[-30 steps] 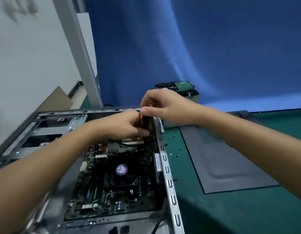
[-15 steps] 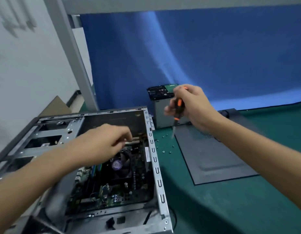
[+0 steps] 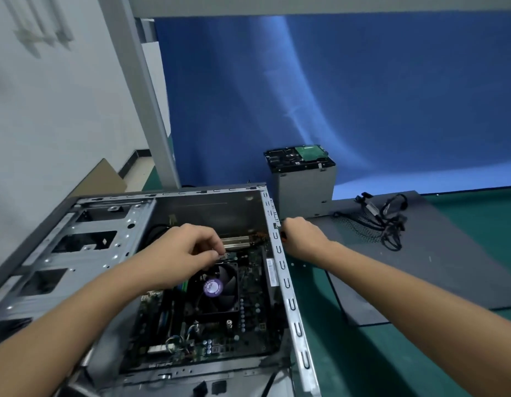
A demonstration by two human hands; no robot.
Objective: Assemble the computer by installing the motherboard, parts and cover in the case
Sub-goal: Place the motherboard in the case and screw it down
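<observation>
No text can be read. The print on the purple sticker [image 3: 212,287] on the fan [image 3: 223,303] and on the white label [image 3: 271,272] inside the case [image 3: 295,313] rim is too blurred.

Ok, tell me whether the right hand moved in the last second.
Yes. The right hand, gripping the screwdriver, went from above the case rightward over its right wall to just outside.

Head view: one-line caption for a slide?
Left hand reaches over the motherboard inside the open case; right hand grips an orange-handled tool at the case's side rail.
</observation>
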